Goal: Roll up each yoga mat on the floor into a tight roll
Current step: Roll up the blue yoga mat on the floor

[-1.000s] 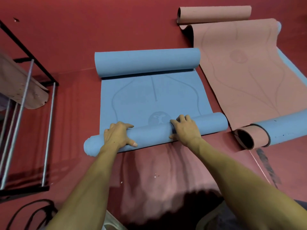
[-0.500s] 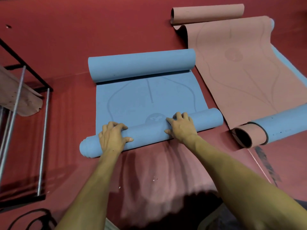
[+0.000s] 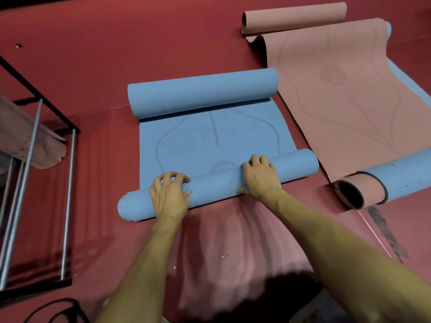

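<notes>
A blue yoga mat lies on the red floor, curled up at both ends. Its near roll runs slightly askew, left end nearer me. My left hand grips the near roll towards its left end, fingers curled over the top. My right hand grips the same roll right of the middle. The far roll of the blue mat lies untouched. To the right, a pink yoga mat lies mostly flat, with a rolled far end and a near end rolled blue side out.
A black metal rack with silver bars stands at the left, with a pinkish rolled mat lying on it. A black cord lies at the bottom left. Bare red floor stretches beyond the mats.
Both hands have pushed the near roll a little farther along the blue mat, covering more of the round emblem. The flat stretch between the two rolls is shorter.
</notes>
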